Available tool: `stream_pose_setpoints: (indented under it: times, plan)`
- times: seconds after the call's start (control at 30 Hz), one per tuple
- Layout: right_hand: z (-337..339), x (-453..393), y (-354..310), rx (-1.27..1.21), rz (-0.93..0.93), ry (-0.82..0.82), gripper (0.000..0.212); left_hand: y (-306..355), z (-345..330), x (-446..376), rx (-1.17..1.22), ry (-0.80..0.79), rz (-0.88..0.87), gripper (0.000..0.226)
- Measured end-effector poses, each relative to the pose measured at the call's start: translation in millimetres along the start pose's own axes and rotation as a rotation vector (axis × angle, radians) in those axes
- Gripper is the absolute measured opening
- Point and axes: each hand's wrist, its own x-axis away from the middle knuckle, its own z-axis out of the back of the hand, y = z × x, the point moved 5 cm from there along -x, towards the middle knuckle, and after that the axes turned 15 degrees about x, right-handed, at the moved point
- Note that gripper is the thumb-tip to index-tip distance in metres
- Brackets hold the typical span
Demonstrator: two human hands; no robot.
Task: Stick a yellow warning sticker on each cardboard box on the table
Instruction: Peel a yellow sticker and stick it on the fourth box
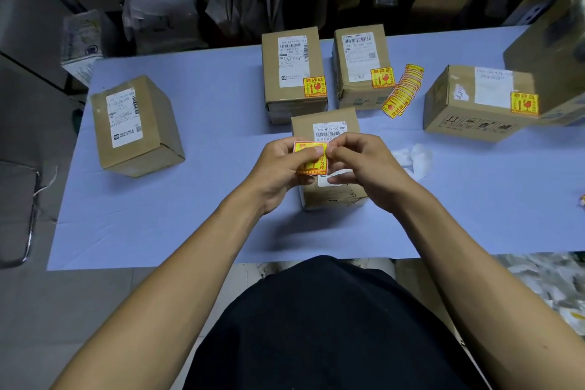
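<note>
Left hand [278, 168]: my grip pinched the yellow sticker [309, 158] along its 9 o'clock edge, thumb over the printed face.
Right hand [364, 165]: my grip was closed in a fingertip pinch at the sticker's 3 o'clock corner, where a strip of white backing [337, 175] showed; I judged I was peeling it off.
Sticker: held above the near box [329, 193], face up, roughly square, its print upright toward 12 o'clock.
Near box: directly under both hands at the desk's [196, 225] centre, long axis running 6 to 12 o'clock, white label [330, 131] at its 12 o'clock end. No yellow sticker on what showed of its top.
Key relation: the box lay straight below the sticker, neither hand nearer; the bare cardboard toward 6 o'clock looked the likely place to press it down.
Left box [136, 127]: at 10 o'clock, well apart, no yellow sticker seen.
Done boxes: two at 12 o'clock [292, 73] [361, 66] and one at 2 o'clock [474, 101], each already stickered.
Spare stickers [403, 90]: fanned at 1 o'clock, between the back boxes and the 2 o'clock box.
Progress: I judged two boxes were left.
</note>
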Motion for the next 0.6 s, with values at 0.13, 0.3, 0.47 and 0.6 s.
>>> stream_pose_setpoints:
  times: [0.13, 0.3, 0.47, 0.6]
  plan:
    - [-2, 6, -5, -0.078, -0.008, -0.073, 0.022, 3, -2, 2, 0.005, -0.011, 0.004, 0.001]
    - [0, 11, -9, -0.127, -0.016, -0.177, 0.02, 7, -5, 7, -0.023, -0.1, 0.024, 0.006]
    - [-1, 15, -10, -0.108, 0.003, -0.238, 0.028, 8, -7, 13, -0.066, -0.14, 0.044, 0.012]
    - [0, 20, -9, -0.168, 0.011, -0.294, 0.023, 8, -10, 18, -0.043, -0.17, 0.063, 0.008]
